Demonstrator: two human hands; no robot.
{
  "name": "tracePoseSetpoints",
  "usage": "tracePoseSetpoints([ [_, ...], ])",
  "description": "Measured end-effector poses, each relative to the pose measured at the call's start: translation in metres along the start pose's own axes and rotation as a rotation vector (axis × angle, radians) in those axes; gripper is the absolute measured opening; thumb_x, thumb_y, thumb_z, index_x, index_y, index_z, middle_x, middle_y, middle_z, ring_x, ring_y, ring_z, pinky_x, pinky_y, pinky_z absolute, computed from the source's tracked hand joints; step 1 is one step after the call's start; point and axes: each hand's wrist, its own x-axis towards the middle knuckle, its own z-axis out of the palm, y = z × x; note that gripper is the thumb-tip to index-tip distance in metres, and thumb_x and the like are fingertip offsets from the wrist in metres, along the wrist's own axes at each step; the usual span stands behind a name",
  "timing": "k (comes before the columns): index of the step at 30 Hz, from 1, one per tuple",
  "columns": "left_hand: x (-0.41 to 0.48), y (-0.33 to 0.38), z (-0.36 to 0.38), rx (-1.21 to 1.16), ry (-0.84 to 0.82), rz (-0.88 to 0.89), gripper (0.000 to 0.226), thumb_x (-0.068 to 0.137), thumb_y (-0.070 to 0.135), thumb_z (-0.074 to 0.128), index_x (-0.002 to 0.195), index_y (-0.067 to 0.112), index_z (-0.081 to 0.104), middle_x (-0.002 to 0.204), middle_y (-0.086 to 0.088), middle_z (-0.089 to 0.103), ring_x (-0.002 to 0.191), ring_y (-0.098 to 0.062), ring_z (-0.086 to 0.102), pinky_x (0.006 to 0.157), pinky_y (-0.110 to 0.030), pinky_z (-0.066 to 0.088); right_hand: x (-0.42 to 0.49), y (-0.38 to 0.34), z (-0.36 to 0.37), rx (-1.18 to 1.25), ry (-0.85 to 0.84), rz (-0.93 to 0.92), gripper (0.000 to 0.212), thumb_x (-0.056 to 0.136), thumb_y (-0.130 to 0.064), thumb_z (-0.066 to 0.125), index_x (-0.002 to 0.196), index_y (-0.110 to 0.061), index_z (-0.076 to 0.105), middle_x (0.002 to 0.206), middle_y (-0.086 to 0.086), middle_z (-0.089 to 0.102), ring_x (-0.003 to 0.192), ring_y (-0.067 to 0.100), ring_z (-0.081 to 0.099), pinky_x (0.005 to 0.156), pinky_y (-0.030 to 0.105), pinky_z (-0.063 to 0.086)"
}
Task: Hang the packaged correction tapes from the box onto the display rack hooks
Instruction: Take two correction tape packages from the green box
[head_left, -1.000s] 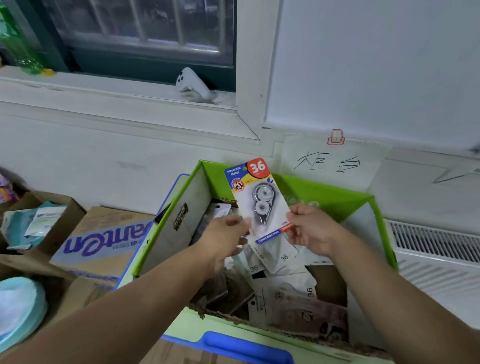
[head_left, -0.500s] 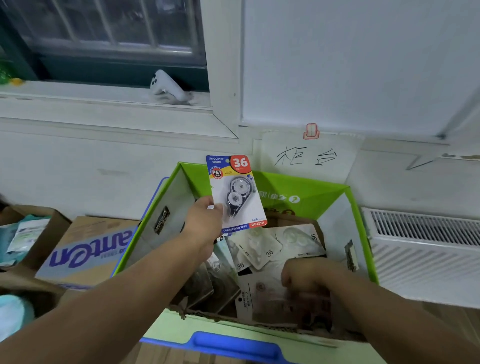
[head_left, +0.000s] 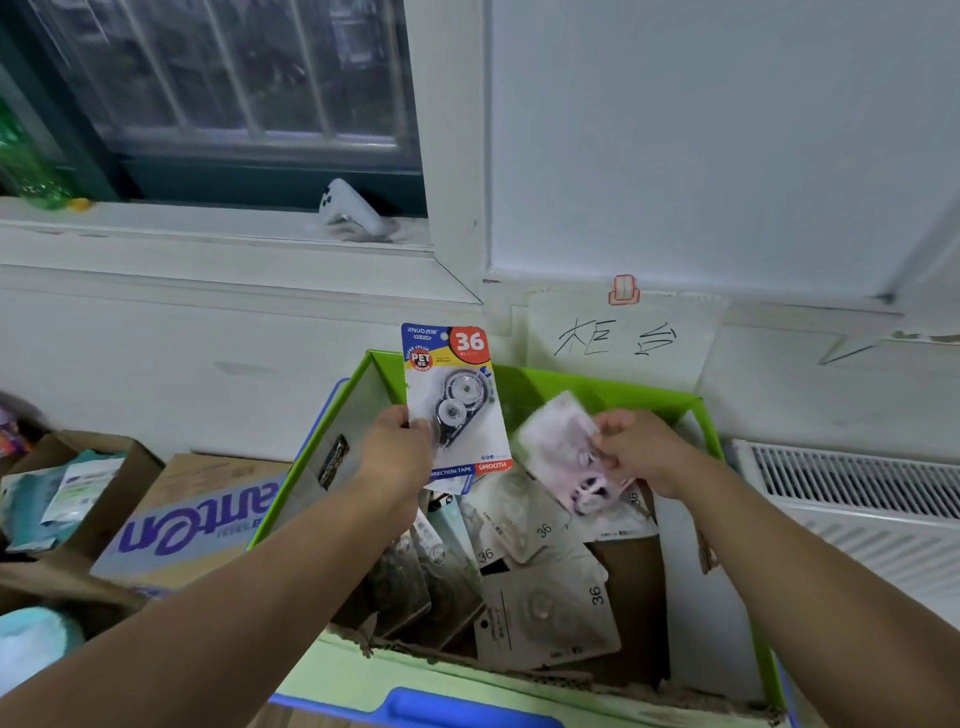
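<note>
Head view: the green-rimmed box (head_left: 540, 387) stands open on the floor, and all positions below are given relative to it. The left hand (head_left: 400, 452) is raised above the box's left wall and pinches a packaged correction tape (head_left: 457, 400) by its left edge. The pack is upright with its printed face toward the camera and its "36" label at the top. The right hand (head_left: 639, 452) is above the box's far right corner, apart from the left hand. Its fingers are curled on a second pack (head_left: 563, 447), which is tilted and blurred. More loose packs (head_left: 545, 608) lie overlapping inside the box. A cardboard carton (head_left: 197, 514) sits to the left of the box, a white radiator (head_left: 852, 488) to its right, and a handwritten paper note (head_left: 618, 338) hangs on the wall behind it.
</note>
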Motion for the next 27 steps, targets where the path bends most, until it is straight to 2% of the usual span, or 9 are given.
tracePoseSetpoints([
  [4, -0.006, 0.005, 0.002, 0.046, -0.016, 0.022, 0.026, 0.098, 0.005, 0.037, 0.076, 0.013, 0.05, 0.076, -0.006, 0.057, 0.061, -0.017, 0.053, 0.062, -0.028, 0.046, -0.001, 0.009, 0.02, -0.672, -0.189, -0.114, 0.03, 0.09, -0.004, 0.05, 0.104, -0.016, 0.073, 0.1, 0.001, 0.07, 0.089, 0.015, 0.065, 0.102, 0.024, 0.035],
  [7, -0.006, 0.004, 0.0, 0.072, -0.014, 0.019, 0.021, 0.097, 0.007, 0.038, 0.082, 0.01, 0.051, 0.078, -0.009, 0.058, 0.063, -0.021, 0.054, 0.059, -0.028, 0.044, 0.009, 0.028, 0.034, -0.623, -0.06, -0.145, 0.026, 0.089, -0.008, 0.057, 0.112, -0.006, 0.069, 0.117, 0.004, 0.063, 0.109, 0.021, 0.059, 0.094, 0.026, 0.043],
  [10, -0.004, 0.001, -0.006, 0.086, -0.001, 0.0, 0.017, 0.098, 0.01, 0.04, 0.088, 0.011, 0.054, 0.079, -0.009, 0.061, 0.063, -0.022, 0.057, 0.049, -0.023, 0.042, 0.014, 0.042, 0.036, -0.782, 0.043, 0.094, 0.018, 0.092, -0.014, 0.05, 0.076, -0.007, 0.056, 0.095, 0.008, 0.064, 0.091, 0.023, 0.063, 0.087, 0.032, 0.051],
  [12, -0.004, -0.002, -0.01, 0.086, 0.002, -0.015, 0.017, 0.098, 0.011, 0.042, 0.086, 0.013, 0.054, 0.08, -0.009, 0.063, 0.062, -0.021, 0.058, 0.045, -0.02, 0.041, 0.009, 0.045, 0.039, -0.894, -0.072, 0.249, 0.019, 0.095, -0.024, 0.048, 0.097, -0.009, 0.06, 0.099, 0.007, 0.062, 0.106, 0.023, 0.062, 0.09, 0.029, 0.05],
  [14, -0.003, -0.004, -0.014, 0.088, -0.003, -0.034, 0.018, 0.097, 0.012, 0.044, 0.083, 0.016, 0.054, 0.083, -0.009, 0.065, 0.067, -0.022, 0.06, 0.056, -0.025, 0.046, 0.01, 0.054, 0.042, -0.84, -0.108, 0.37, 0.041, 0.095, -0.037, 0.049, 0.123, -0.007, 0.055, 0.098, 0.008, 0.06, 0.107, 0.023, 0.061, 0.082, 0.026, 0.049],
  [17, -0.004, -0.005, -0.017, 0.07, 0.007, -0.046, 0.02, 0.097, 0.01, 0.044, 0.08, 0.017, 0.054, 0.076, -0.006, 0.062, 0.063, -0.019, 0.057, 0.053, -0.025, 0.044, 0.013, 0.059, 0.045, -0.643, -0.027, 0.474, 0.046, 0.09, -0.045, 0.059, 0.118, -0.009, 0.054, 0.107, 0.013, 0.062, 0.078, 0.02, 0.063, 0.067, 0.026, 0.052],
  [21, -0.007, -0.002, -0.016, 0.061, 0.001, -0.064, 0.019, 0.096, 0.01, 0.045, 0.082, 0.017, 0.056, 0.081, -0.007, 0.065, 0.066, -0.022, 0.059, 0.051, -0.025, 0.045, 0.014, 0.05, 0.043, -0.369, 0.074, 0.384, 0.054, 0.098, -0.027, 0.051, 0.142, 0.0, 0.038, 0.139, 0.017, 0.047, 0.125, 0.03, 0.049, 0.081, 0.019, 0.05],
  [24, -0.008, 0.003, -0.009, 0.058, -0.044, -0.078, 0.016, 0.093, 0.006, 0.045, 0.088, 0.012, 0.059, 0.094, -0.015, 0.069, 0.079, -0.031, 0.064, 0.074, -0.042, 0.055, 0.008, 0.036, 0.037, -0.05, 0.15, 0.36, 0.034, 0.094, 0.002, 0.048, 0.127, 0.005, 0.051, 0.095, 0.016, 0.059, 0.077, 0.029, 0.062, 0.046, 0.023, 0.043],
  [27, -0.013, 0.013, 0.004, 0.02, -0.108, -0.056, 0.014, 0.092, 0.002, 0.043, 0.093, 0.005, 0.057, 0.092, -0.018, 0.063, 0.076, -0.027, 0.056, 0.071, -0.04, 0.05, -0.008, 0.011, 0.024, 0.11, 0.244, 0.218, 0.017, 0.094, -0.002, 0.048, 0.105, -0.005, 0.06, 0.076, 0.008, 0.056, 0.049, 0.017, 0.053, 0.043, 0.02, 0.033],
])
